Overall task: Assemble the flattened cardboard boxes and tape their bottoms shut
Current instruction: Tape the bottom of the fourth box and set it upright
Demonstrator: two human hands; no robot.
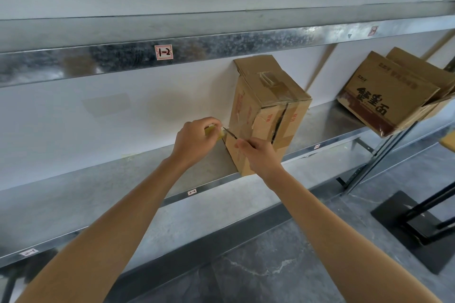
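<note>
Taped cardboard box upright on the metal shelf, left hand gripping a yellow tape roll at the box's left side, right hand pinching a thin blade pointing at the roll, printed box tilted further right

- Mostly covered by fingers of the left hand: yellow item.
- Too thin to identify: dark tool in the right hand.
- Cut off by the right edge: printed box.
</note>
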